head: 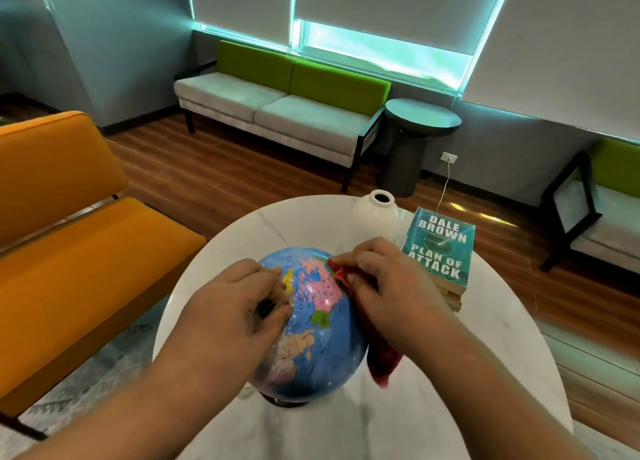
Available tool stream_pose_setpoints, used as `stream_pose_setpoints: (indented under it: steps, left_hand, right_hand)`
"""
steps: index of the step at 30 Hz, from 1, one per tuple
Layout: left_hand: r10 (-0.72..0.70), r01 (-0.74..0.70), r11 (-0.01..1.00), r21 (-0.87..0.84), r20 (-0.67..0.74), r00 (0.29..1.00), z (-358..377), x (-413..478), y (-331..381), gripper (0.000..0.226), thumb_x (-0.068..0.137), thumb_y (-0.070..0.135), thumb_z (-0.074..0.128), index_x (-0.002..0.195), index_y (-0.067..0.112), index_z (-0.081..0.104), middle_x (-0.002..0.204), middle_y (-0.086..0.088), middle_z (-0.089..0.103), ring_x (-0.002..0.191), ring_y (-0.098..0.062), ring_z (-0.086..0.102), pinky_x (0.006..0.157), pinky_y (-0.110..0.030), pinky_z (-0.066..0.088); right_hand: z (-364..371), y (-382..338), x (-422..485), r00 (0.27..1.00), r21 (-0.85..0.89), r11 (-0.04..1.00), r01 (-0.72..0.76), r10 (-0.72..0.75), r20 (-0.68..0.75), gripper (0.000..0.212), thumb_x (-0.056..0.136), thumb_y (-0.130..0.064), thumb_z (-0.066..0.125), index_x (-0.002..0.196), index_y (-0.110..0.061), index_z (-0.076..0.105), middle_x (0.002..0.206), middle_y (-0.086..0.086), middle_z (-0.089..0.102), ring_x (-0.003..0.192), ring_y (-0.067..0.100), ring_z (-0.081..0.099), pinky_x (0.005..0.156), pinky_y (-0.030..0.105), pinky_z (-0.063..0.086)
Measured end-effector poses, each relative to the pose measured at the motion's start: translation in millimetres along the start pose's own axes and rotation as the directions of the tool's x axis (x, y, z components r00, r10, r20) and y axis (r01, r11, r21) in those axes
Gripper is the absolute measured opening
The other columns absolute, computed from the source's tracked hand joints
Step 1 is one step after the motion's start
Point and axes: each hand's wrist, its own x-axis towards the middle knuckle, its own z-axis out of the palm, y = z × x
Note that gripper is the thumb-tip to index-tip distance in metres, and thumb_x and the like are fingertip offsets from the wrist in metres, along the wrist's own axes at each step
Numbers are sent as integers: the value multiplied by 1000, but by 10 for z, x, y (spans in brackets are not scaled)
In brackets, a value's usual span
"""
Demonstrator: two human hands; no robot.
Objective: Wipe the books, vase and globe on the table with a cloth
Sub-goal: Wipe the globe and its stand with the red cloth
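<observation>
- Found the globe [311,321] near the front middle of the round table [485,355], on a dark base, right under both hands.
- Had the left hand [235,307] clamped on its left side, fingers curled against it. Guessing that was to stop it spinning during the rub.
- Had a red cloth [381,359] bunched in the right hand [384,279], fingers curled round it, pressed to the ball's upper right, with a loose tail dangling down that side.
- Looked slick and glossy: hard sphere, blue seas, pink, yellow and green patches. Probably slid easy under soft, floppy fabric.
- Spotted the white vase [375,217] at the far edge: squat, round-bellied, narrow mouth, matte finish.
- Saw the books [438,248] stacked just right of that, teal paperback on top, yellowed page edges below. Couldn't tell how many.
- Noticed a pale marble-look tabletop, smooth, with faint grey veins.
</observation>
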Motion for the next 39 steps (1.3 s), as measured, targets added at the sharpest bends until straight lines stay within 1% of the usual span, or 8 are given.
stream_pose_setpoints:
  steps: [6, 10, 14, 20, 24, 27, 35, 39]
  left_hand:
    - [26, -26, 1000, 3, 10, 1000, 9, -8, 50, 23, 80, 20, 75, 71, 32, 57, 89, 17, 60, 99, 1, 62, 80, -27, 55]
    - [29, -29, 999, -20, 11, 1000, 20, 11, 11, 27, 77, 14, 76, 72, 31, 56, 91, 16, 61, 107, 7, 58, 83, -28, 54]
    - [51, -51, 996, -71, -2, 999, 33, 9, -24, 33, 77, 8, 77, 72, 32, 55, 91, 16, 60, 110, 14, 54, 84, -20, 49]
    - [66, -67, 995, -67, -22, 998, 28, 19, -52, 35, 75, 6, 77, 71, 32, 55, 92, 18, 58, 104, 17, 54, 84, -13, 48]
    - [66, -67, 993, -99, -15, 998, 31, 21, -75, 35, 76, 3, 77, 71, 30, 55, 94, 17, 58, 110, 15, 54, 86, -17, 49]
    - [66, -67, 992, -105, -13, 998, 37, 16, -76, 38, 78, 4, 75, 71, 33, 52, 96, 18, 57, 112, 19, 50, 86, -15, 49]
    - [56, -56, 996, -63, 3, 998, 35, 10, -55, 34, 78, 9, 74, 71, 34, 52, 92, 20, 57, 107, 22, 48, 83, -3, 44]
    - [65, -64, 997, -41, 12, 998, 34, 36, -51, 32, 77, 8, 75, 73, 31, 54, 89, 21, 57, 101, 24, 48, 86, -8, 44]
  right_hand:
    - [108, -178, -169, 961, 30, 962, 271, -272, 57, 31, 90, -20, 54, 115, -29, 69, 112, -17, 52, 101, 6, 51, 88, 12, 41]
    - [56, 25, -2, 997, 126, 990, 62, -67, 34, 30, 93, -19, 56, 114, -37, 67, 107, -24, 49, 99, -13, 45, 84, -5, 29]
    - [31, 149, 83, 998, 112, 992, -60, 58, 17, 29, 94, -19, 55, 116, -34, 66, 105, -22, 51, 95, -13, 45, 83, 1, 34]
    - [95, -100, -84, 988, 233, 963, 134, -147, 38, 30, 91, -12, 59, 111, -32, 70, 108, -21, 52, 105, -9, 48, 87, -1, 33]
    - [52, 209, 125, 996, 180, 981, -79, 69, 61, 29, 94, -16, 54, 113, -35, 68, 107, -18, 56, 95, -9, 50, 81, -5, 30]
    - [91, 342, 180, 978, 144, 971, -192, 177, 111, 30, 96, -16, 49, 116, -31, 67, 113, -13, 59, 96, -4, 49, 93, 10, 39]
    - [90, -130, -149, 959, 145, 955, 257, -271, 86, 30, 91, -13, 59, 114, -29, 69, 109, -21, 50, 106, -3, 50, 90, 8, 40]
    - [70, -11, -13, 990, 179, 976, 127, -135, 35, 29, 94, -19, 56, 115, -37, 67, 109, -26, 48, 107, -10, 45, 86, -2, 34]
